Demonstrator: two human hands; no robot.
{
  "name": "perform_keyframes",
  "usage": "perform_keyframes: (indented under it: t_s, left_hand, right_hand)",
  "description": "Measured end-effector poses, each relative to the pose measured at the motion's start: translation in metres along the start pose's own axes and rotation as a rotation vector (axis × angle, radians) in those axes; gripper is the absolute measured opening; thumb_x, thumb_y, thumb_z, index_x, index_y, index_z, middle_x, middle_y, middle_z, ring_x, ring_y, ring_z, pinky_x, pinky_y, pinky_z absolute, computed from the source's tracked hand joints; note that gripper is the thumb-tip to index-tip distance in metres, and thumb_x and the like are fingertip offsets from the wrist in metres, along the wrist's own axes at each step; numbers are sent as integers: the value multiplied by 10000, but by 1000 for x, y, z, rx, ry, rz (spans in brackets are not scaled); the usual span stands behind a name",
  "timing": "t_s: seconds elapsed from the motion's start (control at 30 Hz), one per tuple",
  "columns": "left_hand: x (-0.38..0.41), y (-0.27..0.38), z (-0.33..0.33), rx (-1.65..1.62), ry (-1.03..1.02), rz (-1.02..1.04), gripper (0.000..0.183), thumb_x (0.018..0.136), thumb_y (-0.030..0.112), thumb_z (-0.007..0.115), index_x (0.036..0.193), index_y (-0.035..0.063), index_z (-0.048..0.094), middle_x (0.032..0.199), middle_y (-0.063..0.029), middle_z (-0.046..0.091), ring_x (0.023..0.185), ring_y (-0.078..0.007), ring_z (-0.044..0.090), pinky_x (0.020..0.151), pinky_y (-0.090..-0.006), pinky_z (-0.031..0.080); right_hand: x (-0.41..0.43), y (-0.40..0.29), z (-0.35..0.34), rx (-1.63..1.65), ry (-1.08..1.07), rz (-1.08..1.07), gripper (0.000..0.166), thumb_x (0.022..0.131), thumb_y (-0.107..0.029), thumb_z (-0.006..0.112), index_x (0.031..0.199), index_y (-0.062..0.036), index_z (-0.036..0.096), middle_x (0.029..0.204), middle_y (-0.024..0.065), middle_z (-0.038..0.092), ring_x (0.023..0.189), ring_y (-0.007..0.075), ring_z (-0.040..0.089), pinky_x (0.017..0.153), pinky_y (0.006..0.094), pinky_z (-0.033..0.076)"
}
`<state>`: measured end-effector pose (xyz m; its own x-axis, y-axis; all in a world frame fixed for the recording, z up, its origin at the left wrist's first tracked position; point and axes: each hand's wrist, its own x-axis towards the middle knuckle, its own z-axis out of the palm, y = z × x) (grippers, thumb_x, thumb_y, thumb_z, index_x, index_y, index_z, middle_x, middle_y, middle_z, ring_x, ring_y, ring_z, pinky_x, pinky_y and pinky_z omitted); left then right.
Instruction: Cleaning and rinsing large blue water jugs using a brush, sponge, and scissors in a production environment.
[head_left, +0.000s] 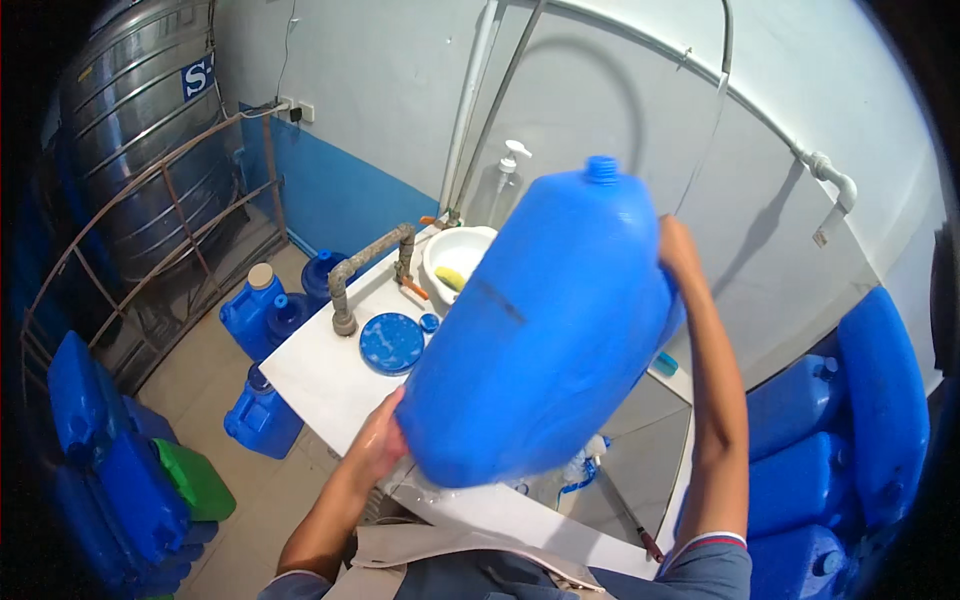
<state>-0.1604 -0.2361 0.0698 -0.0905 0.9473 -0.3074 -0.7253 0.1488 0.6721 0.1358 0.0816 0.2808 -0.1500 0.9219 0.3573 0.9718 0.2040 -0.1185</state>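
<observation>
A large blue plastic jerrycan (540, 330), tilted with its uncapped threaded neck at the upper end, is held between both hands above a white counter. My left hand (386, 435) grips its lower left edge, and the skin looks wet. At its far upper right side my right hand (677, 244) has hold of it; the fingers are partly hidden behind the jerrycan. A wide blue lid (391, 343) with suds lies on the counter beside a small blue cap (429, 323). Behind them stands a white basin (457, 247) with a yellow sponge (450, 278) inside.
A pipe spout with an orange valve handle (414, 288) rises from the counter (307, 371). A pump bottle (504, 180) stands by the wall. Blue containers crowd the floor at left and the right side (795, 480). A long-handled tool (634, 521) lies near my right elbow.
</observation>
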Motion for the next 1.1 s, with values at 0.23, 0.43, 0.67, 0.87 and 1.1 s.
perform_keyframes:
  t_s: [0.23,0.43,0.67,0.87,1.1]
  left_hand:
    - [26,61,-6,146,66,348,460,920,385,464,1214,31,476,1191,-100,538,1138,-188,493,965,-326,394]
    - [6,5,5,36,141,36,483,921,379,464,1247,22,448,1276,-115,486,1198,-201,441,1007,-341,351]
    - [10,75,22,124,63,388,417,933,337,455,1191,10,477,1126,-112,563,1015,-171,555,876,-297,458]
    - [14,22,26,50,46,50,480,929,359,453,1255,7,427,1179,-112,533,1055,-191,537,911,-316,435]
    - [31,73,112,479,-56,517,507,925,327,445,1295,-14,381,1197,-136,517,1060,-206,534,915,-320,420]
  right_hand:
    - [-26,-4,-35,683,350,-253,397,720,-309,555,835,62,637,838,287,610,811,418,611,685,470,471]
    - [-11,-15,1,-30,153,-76,382,705,-304,566,774,67,620,785,294,603,754,415,613,632,448,469]
    - [-12,-6,-54,425,236,-106,401,698,-320,565,779,68,628,799,304,595,798,414,614,679,464,474]
    - [28,86,52,221,36,-74,375,749,-281,537,804,81,618,803,321,591,727,396,626,648,461,472]
    - [-172,159,107,1358,136,404,412,904,-278,395,1141,29,534,1059,199,595,929,291,585,797,399,470]
